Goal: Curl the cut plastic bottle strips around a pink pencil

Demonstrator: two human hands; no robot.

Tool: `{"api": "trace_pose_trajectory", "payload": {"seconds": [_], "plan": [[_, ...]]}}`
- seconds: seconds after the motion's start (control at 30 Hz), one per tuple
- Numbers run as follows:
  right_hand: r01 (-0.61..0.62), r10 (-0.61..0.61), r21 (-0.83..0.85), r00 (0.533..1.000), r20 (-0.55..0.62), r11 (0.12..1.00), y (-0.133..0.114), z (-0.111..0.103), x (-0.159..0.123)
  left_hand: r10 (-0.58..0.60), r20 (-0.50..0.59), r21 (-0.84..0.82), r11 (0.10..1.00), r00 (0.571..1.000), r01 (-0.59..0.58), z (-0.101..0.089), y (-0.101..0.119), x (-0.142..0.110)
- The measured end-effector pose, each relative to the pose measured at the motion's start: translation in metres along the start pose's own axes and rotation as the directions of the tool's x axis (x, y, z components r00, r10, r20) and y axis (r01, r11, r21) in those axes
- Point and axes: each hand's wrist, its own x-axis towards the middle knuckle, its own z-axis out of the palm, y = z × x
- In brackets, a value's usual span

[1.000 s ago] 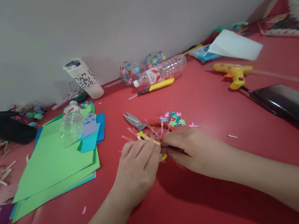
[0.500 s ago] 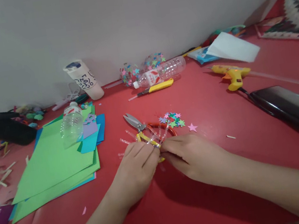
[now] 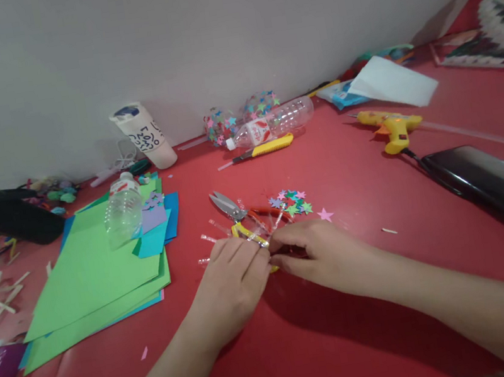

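Note:
My left hand (image 3: 235, 285) is closed around a clear plastic piece with narrow strips (image 3: 207, 238) fanning out from it. My right hand (image 3: 326, 252) meets it with thumb and fingers pinched at the near side of the piece. Whether the right fingertips also hold something small is hidden. Just beyond the hands lie scissors (image 3: 228, 207) with yellow and red handles, blades apart, partly covered by the strips and fingers. A small heap of coloured paper stars (image 3: 291, 202) rests past the right hand, and one pink star (image 3: 326, 215) lies apart from it.
Left are green sheets (image 3: 97, 270) with a clear bottle (image 3: 124, 212) on top. Farther back stand a white tumbler (image 3: 148, 138), a lying bottle (image 3: 286, 118), star-covered pieces (image 3: 219, 125) and a yellow cutter (image 3: 272, 144). Right are a glue gun (image 3: 393, 128) and a black object (image 3: 495, 188).
My right hand has shifted slightly up, its thumb and fingers spread a little wider behind the pinch. The left hand keeps its grip, and the plastic strips have turned slightly.

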Motion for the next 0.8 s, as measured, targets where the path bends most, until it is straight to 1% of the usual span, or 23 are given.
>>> {"api": "trace_pose_trajectory", "payload": {"seconds": [0.17, 0.33, 0.43, 0.6, 0.7, 0.8], "plan": [[-0.043, 0.042, 0.061, 0.999, 0.016, 0.997, 0.0015, 0.0004, -0.0004, -0.017, 0.056, -0.020, 1.000, 0.998, 0.018, 0.0019, 0.0011, -0.0007], [-0.078, 0.074, 0.136, 0.997, 0.035, 0.988, 0.0052, 0.0011, 0.0004, -0.013, 0.065, -0.039, 0.999, 0.998, 0.015, 0.0033, 0.0006, -0.0019], [-0.065, 0.061, 0.138, 0.997, 0.037, 0.988, 0.0057, 0.0008, 0.0012, -0.012, 0.055, -0.069, 0.997, 0.998, 0.015, 0.0012, 0.0003, -0.0008], [-0.033, 0.031, 0.087, 0.999, 0.032, 0.996, 0.0037, 0.0005, 0.0017, -0.024, 0.019, -0.125, 0.992, 1.000, 0.026, -0.0032, 0.0007, 0.0019], [-0.014, 0.011, 0.068, 0.999, 0.042, 0.998, 0.0029, -0.0002, 0.0012, -0.024, 0.045, -0.117, 0.993, 0.999, 0.029, -0.0032, 0.0003, 0.0012], [-0.013, 0.007, 0.107, 0.998, 0.061, 0.994, 0.0043, -0.0012, 0.0007, 0.013, 0.075, -0.078, 0.997, 0.997, -0.007, -0.0024, -0.0002, -0.0004]]}}
